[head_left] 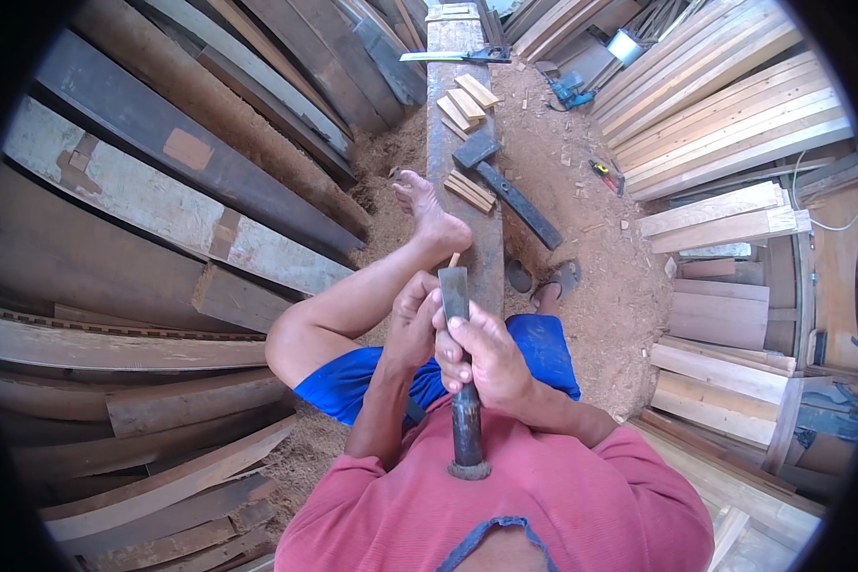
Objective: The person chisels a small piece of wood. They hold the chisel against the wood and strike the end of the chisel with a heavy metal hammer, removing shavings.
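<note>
My right hand [491, 357] is wrapped round a wide chisel [456, 297], its blade pointing away from me. The chisel's dark handle runs back to my chest, where the butt end rests against my red shirt. Just beyond the blade's edge shows the tip of a thin piece of wood [455, 258]. My left hand [414, 316] is closed beside the blade and seems to grip that wood, most of which the chisel hides. On the bench [486, 262] past my bare foot lie several small wood strips [469, 191] and a dark mallet [519, 202].
More short wood pieces [465, 103] and a handsaw [459, 55] lie farther up the bench. A blue power tool [570, 91] sits on the sawdust-covered floor [582, 267]. Stacked planks [734, 124] stand at the right, long boards [191, 181] at the left.
</note>
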`<state>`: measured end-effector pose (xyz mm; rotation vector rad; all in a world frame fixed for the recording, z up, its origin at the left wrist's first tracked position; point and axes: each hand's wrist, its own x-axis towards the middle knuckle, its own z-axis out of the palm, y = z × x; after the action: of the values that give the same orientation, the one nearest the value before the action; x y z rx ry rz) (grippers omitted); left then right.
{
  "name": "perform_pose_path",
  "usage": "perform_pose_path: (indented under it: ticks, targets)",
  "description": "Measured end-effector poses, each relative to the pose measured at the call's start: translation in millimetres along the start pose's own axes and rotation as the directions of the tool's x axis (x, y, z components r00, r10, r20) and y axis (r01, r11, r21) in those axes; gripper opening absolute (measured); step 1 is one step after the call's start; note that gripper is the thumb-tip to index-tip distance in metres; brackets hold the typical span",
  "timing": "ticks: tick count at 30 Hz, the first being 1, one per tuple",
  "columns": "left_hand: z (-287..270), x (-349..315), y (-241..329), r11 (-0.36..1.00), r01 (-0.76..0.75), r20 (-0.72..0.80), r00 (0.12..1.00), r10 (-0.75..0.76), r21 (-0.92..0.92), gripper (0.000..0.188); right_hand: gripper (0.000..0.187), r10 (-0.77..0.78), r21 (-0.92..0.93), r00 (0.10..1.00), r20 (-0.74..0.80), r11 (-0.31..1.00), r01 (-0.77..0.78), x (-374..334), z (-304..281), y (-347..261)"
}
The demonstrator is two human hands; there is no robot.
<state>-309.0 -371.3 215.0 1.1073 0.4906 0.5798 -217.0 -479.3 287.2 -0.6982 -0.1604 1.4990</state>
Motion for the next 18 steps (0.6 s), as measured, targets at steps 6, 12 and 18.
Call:
perform_pose_path:
  ticks: [6,12,18]
  targets:
    - [12.0,-30.5,11.1,0.975,-0.135,-0.037,0.989,0.143,0.176,0.014,0.019,-0.002,-0.043,1.0,-0.01,0.999,0.001,-18.7,6.2,-6.6]
    - [-3.7,-78.8,14.1,0.826,-0.272,0.193,0.96,0.202,0.493,0.015,0.013,-0.408,-0.063,0.91,-0.079,0.913,0.404,-44.3,-5.8,-43.3]
    - [-11.4,-61.8,-2.4,0.984,0.172,-0.112,0.98,-0.165,0.05,0.02,0.014,-0.393,-0.601,0.906,-0.157,0.766,0.228,-22.2,-31.2,-58.3]
